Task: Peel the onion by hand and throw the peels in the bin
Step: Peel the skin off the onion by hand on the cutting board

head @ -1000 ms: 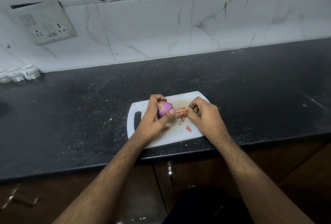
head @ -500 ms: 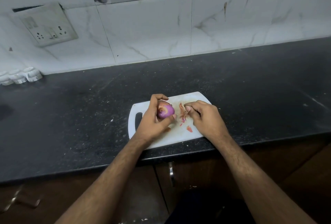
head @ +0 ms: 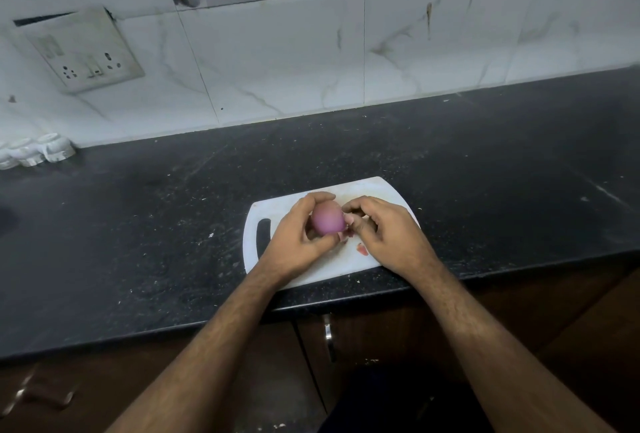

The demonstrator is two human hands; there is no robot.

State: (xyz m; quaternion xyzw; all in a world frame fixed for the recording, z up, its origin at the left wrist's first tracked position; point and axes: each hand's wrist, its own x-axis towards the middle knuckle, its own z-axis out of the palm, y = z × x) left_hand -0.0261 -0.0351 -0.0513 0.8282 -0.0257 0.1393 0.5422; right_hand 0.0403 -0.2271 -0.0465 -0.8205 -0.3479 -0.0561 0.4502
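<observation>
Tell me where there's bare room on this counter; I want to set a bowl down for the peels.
The black counter is bare to the right of the white cutting board, up to the tiled wall, and also to the left, between the board and the small white containers. The board is crowded: the left hand, right hand, onion and peel scraps.

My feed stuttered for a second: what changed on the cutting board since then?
The right hand let the strip of peel drop and came back against the onion, fingers curled at its side. The left hand kept gripping the onion over the cutting board. The peel scrap stayed on the board.
</observation>
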